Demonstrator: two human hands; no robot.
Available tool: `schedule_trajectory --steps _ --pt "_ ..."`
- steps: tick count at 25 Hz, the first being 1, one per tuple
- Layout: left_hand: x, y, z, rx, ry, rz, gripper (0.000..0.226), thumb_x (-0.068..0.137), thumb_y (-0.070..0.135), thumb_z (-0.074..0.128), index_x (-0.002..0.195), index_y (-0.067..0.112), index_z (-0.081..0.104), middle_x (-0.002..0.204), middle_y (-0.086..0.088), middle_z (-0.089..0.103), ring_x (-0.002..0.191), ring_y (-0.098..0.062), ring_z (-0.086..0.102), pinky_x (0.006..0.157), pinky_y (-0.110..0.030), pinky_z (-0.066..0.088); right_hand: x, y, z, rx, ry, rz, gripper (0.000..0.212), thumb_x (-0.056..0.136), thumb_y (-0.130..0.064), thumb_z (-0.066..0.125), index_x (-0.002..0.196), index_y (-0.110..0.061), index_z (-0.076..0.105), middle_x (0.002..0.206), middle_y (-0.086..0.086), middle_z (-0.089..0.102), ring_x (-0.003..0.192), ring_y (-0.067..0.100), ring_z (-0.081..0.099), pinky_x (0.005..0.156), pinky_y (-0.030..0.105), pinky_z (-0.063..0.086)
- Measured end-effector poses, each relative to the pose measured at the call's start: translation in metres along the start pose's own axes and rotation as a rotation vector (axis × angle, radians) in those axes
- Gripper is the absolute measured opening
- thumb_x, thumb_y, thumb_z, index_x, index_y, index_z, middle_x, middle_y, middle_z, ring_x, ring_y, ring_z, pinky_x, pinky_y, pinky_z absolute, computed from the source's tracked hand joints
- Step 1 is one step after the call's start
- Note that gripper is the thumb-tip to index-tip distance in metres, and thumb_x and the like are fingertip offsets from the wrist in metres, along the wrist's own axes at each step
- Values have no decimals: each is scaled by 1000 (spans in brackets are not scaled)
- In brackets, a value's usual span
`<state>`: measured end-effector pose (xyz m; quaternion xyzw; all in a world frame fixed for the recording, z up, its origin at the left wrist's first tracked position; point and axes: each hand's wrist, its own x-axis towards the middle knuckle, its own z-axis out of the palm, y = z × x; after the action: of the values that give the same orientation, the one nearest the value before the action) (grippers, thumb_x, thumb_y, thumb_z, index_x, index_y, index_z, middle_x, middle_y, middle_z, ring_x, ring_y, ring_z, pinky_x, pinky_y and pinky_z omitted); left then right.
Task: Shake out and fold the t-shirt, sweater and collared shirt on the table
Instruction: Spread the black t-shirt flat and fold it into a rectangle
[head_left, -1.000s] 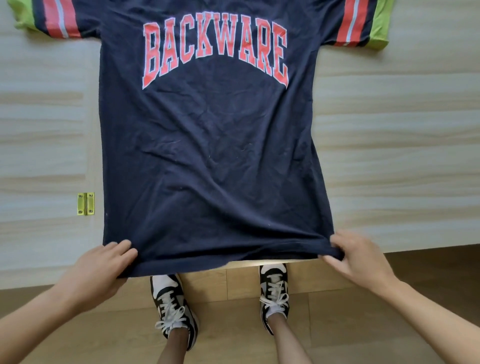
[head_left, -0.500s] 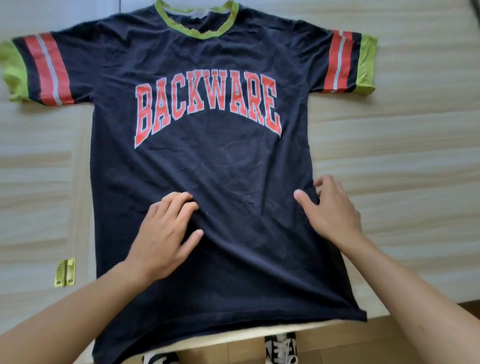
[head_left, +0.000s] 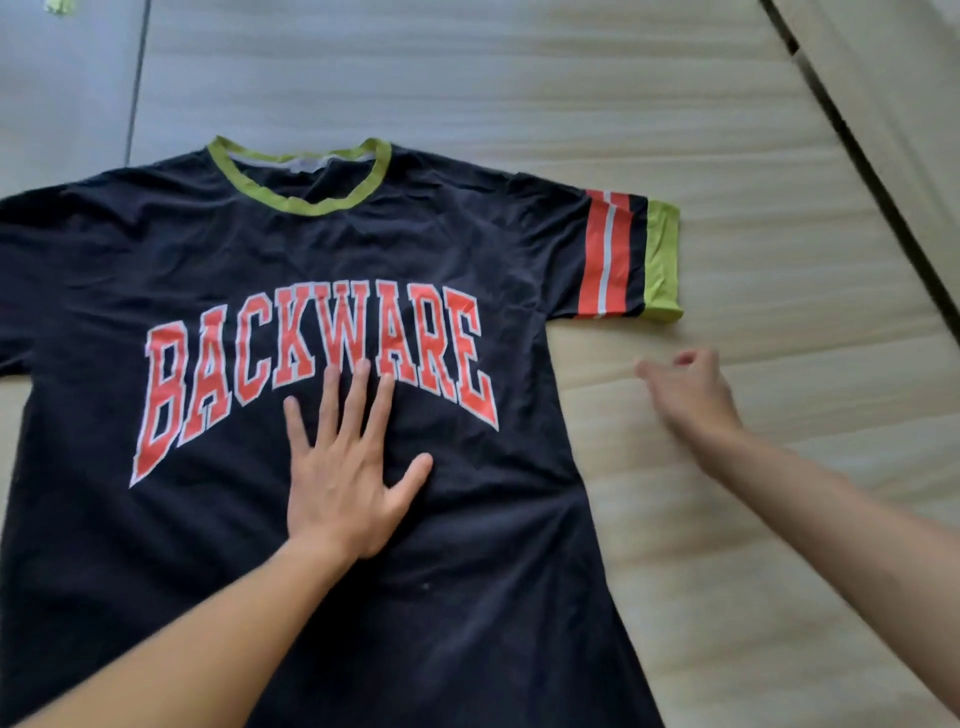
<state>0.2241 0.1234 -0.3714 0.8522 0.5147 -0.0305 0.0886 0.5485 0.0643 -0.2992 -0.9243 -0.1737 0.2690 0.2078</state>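
Across the middle and left of the frame lay the t-shirt (head_left: 156, 561), face up and spread flat on the table (head_left: 727, 130), its green neckband (head_left: 301, 200) toward the top. My left hand (head_left: 337, 488) pressed on the chest, palm flat, fingers straight and fanned, tips reaching the lower edge of the red lettering (head_left: 311, 364). It gripped nothing, only pinned the cloth.

Over at centre right, my right hand (head_left: 685, 395) was out past the shirt's side edge, over bare table, just below the striped sleeve (head_left: 608, 254). It was blurred, but the fingers looked loosely curled and, as far as I could tell, held nothing.

By my reckoning the shaking-out was done and the first fold was about to start. The next move called for pinching that sleeve and bringing it in over the chest, the left hand holding the body so it didn't slide. Neither the sweater nor the collared shirt was in view, so most of the job looked to be ahead of me.
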Motion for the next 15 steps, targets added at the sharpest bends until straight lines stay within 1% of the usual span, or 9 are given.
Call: schedule_trajectory --steps 2,3,5,6,7,9,10,12,15 --pt "-5 0 -1 18 -18 -8 94 89 74 28 163 21 3 172 -3 -3 157 -27 -10 123 -65 5 53 -34 -9 296 63 177 103 73 -64 75 149 -11 30 138 14 56 121 35 59 98 44 50" --pt "-2 -1 -2 10 -20 -10 94 88 73 30 163 21 5 172 -3 -1 158 -27 -7 122 -65 7 87 -46 -10 419 48 237 121 57 -69 80 151 -13 28 135 10 57 119 32 61 99 45 53" --pt "-1 -1 -5 8 -25 -10 95 87 72 35 163 19 10 172 -3 3 158 -28 -2 122 -66 10 173 -39 3 517 36 297 135 23 -66 88 141 -16 45 128 6 66 110 30 67 96 49 55" --pt "-2 0 -6 12 -38 -6 96 86 72 37 162 19 12 171 -4 4 158 -29 0 121 -66 11 183 -47 5 509 3 308 129 12 -58 91 130 -17 57 121 6 71 102 29 71 90 49 58" --pt "-2 0 -7 13 -46 -3 97 85 71 39 162 18 14 171 -5 6 158 -30 2 121 -67 13 178 -62 4 531 -49 297 112 14 -50 95 117 -17 65 111 5 75 91 26 74 80 47 62" --pt "-3 1 -7 9 -53 3 98 83 71 44 161 17 19 171 -6 9 158 -31 6 120 -68 15 143 -103 -5 514 -156 274 42 59 -26 93 90 -14 67 94 6 74 73 20 71 55 33 62" --pt "-2 1 -7 6 -61 3 99 82 71 45 161 17 20 171 -6 10 157 -31 8 119 -69 15 127 -124 -8 480 -178 224 16 76 -12 81 82 -15 66 94 8 74 74 21 70 54 31 61" --pt "-1 0 -7 -8 -61 3 100 81 70 48 161 16 22 171 -6 12 157 -33 10 118 -70 16 101 -168 -14 413 -172 0 18 83 1 69 77 -16 67 100 12 74 76 21 68 67 32 58" --pt "-1 1 -5 -7 -40 8 101 77 70 52 159 15 28 170 -8 17 156 -34 15 116 -72 18 47 -230 -11 367 -198 -390 21 82 4 66 84 -17 68 85 8 69 65 18 62 57 25 51"
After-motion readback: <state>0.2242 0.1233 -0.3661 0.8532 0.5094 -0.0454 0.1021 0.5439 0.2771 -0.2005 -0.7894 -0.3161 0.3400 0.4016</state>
